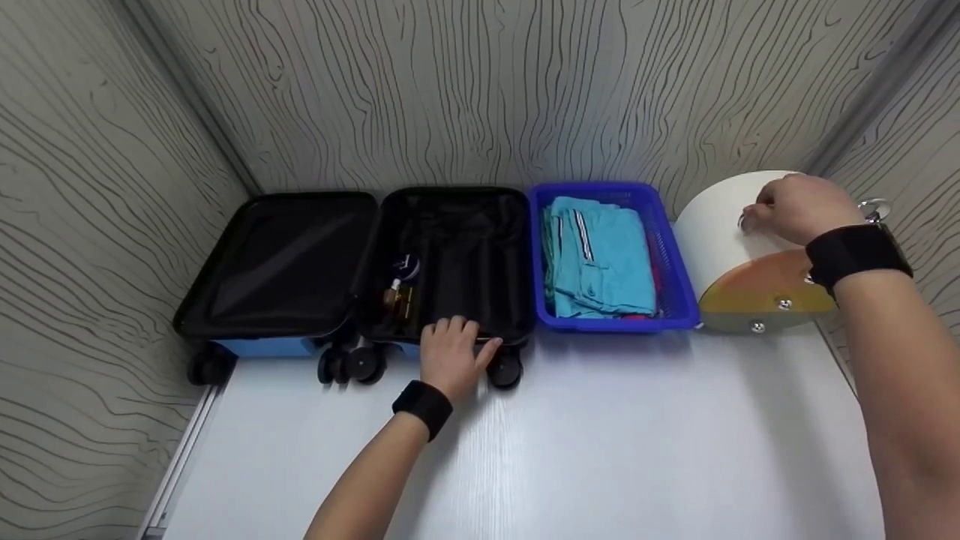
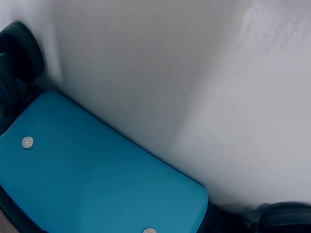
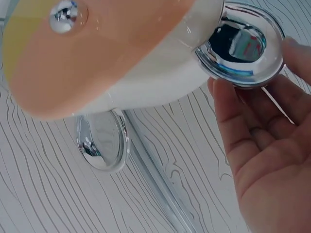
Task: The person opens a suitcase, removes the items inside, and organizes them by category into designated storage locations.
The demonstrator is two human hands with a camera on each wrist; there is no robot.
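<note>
My left hand [image 1: 450, 356] rests on the front rim of the open black-lined suitcase [image 1: 480, 292], fingers over the edge and thumb spread aside. In the left wrist view the suitcase's blue outer side [image 2: 97, 170] fills the lower left, with the hand almost wholly hidden. At the far right, my right hand [image 1: 810, 206] is at the top of a white rounded case [image 1: 709, 240] with an orange and yellow-green front. Its thumb and fingers pinch a shiny chrome ring handle [image 3: 269, 29] on the case. A second chrome ring [image 3: 121, 141] sticks out from the case's other side.
Inside the suitcase lie a round dark-blue tin [image 1: 406, 266] and a small amber bottle [image 1: 391, 295]. Its black lid [image 1: 292, 262] lies open to the left. A blue basket [image 1: 679, 285] with folded turquoise clothes [image 1: 611, 259] stands between suitcase and case. Wood-patterned walls [image 1: 450, 97] enclose the white table [image 1: 585, 435].
</note>
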